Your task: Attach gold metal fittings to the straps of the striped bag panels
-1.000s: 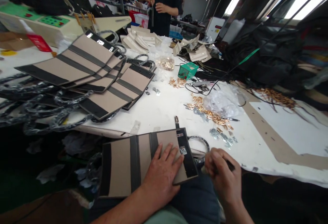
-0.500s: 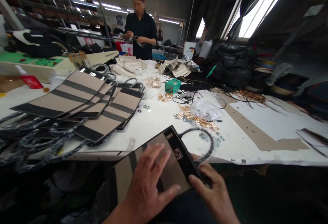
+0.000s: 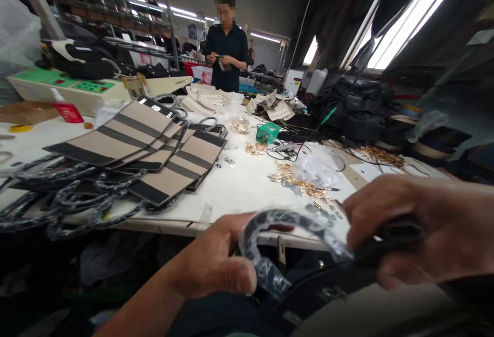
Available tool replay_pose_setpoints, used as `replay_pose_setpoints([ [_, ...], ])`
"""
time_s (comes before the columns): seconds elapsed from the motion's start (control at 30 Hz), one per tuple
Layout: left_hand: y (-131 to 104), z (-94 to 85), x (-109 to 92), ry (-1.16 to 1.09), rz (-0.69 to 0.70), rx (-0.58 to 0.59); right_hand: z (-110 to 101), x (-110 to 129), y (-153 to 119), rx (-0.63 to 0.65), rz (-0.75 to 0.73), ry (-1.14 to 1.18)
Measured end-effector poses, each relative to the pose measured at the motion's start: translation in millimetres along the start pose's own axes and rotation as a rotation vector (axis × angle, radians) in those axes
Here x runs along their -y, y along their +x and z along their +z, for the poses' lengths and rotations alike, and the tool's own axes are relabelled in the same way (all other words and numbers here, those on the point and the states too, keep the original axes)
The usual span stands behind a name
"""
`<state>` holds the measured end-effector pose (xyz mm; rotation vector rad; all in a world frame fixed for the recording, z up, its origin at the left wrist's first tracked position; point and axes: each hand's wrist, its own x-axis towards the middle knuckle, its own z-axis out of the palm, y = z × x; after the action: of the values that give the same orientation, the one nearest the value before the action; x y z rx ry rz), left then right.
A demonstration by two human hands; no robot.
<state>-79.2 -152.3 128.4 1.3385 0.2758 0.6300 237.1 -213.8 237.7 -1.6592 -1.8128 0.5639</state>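
A dark bag panel with beige parts (image 3: 370, 306) is tilted low in front of me, partly blurred and cut off by the frame. Its looped handle, wrapped in clear plastic (image 3: 297, 218), arches up at the table's front edge. My left hand (image 3: 216, 260) grips the handle's left side, thumb in front and fingers behind. On the right, my right hand (image 3: 409, 229) is closed on the dark edge of the bag panel, blurred by motion. Gold metal pieces (image 3: 299, 180) lie on the table beyond the handle.
Stacked beige and black panels with wrapped handles (image 3: 131, 131) cover the table's left side. A green box (image 3: 267, 133), clear plastic bags (image 3: 316, 167) and a red bottle (image 3: 69, 112) stand or lie farther back. Across the table, a person (image 3: 227, 43) holds a small item.
The panel has turned and moved right and down. My left hand has gone from lying spread on it to gripping the handle; my right hand has moved up and right. The view has shifted slightly.
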Motion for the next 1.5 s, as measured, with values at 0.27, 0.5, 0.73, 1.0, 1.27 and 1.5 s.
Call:
replay_pose_setpoints([
  [0.27, -41.6, -11.4, 132.2, -0.419, -0.303, -0.232, 152.9, -32.0, 82.6, 0.65, -0.034, -0.058],
  [0.5, -27.2, -6.4, 182.9, -0.535, -0.481, -0.697, 204.5, -66.1, 139.5, 0.718, 0.014, -0.269],
  [0.73, -12.7, -7.6, 200.3, -0.505, -0.478, -0.874, 224.5, -93.5, 128.8, 0.44, -0.052, -0.271],
  [1.0, 3.6, 3.6, 187.3, -0.651, -0.533, -0.956, 230.2, -68.4, 48.5, -0.365, 0.069, 0.882],
  [1.27, 10.5, 4.0, 179.7, -0.66, -0.564, -0.985, 271.1, -82.9, 50.1, -0.543, 0.12, 1.261],
  [1.5, 12.4, 4.1, 175.4, -0.635, -0.503, -0.974, 279.4, -62.8, 49.8, -0.197, -0.184, 0.713],
])
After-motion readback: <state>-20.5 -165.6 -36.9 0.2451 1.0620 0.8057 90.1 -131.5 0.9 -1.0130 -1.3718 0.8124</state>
